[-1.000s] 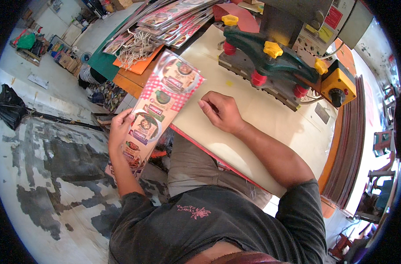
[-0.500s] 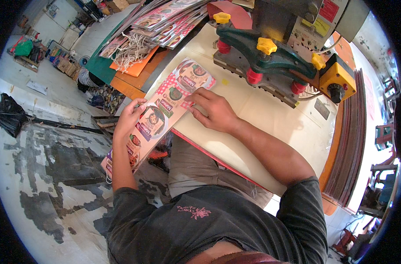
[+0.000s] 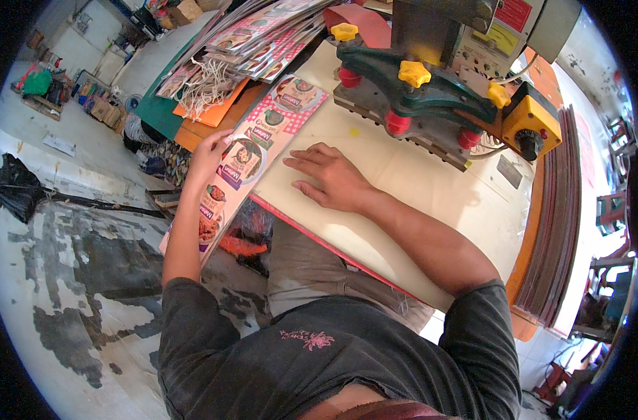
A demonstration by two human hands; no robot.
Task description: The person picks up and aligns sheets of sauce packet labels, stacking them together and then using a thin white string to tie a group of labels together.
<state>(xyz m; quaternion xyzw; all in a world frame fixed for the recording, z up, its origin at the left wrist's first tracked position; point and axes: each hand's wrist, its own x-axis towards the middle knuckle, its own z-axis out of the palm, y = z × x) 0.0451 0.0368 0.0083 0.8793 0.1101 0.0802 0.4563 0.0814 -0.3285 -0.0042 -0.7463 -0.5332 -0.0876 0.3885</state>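
The printed strip (image 3: 247, 159) lies across the left edge of the counter (image 3: 431, 189), seemingly only partly laid on, apart from the press (image 3: 420, 98). Left hand (image 3: 208, 155) grips its side; right hand (image 3: 331, 175) holds nothing.

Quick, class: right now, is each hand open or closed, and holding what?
Left hand: closed on the printed strip at its edge.
Right hand: open, holding nothing, over the cream board.

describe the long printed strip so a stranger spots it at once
Start at the press with yellow star knobs. Left across the cream work surface, a long, peach printed strip slants past its edge. Unlike the similar prints piled beyond it, this one is separate, held by the left hand.
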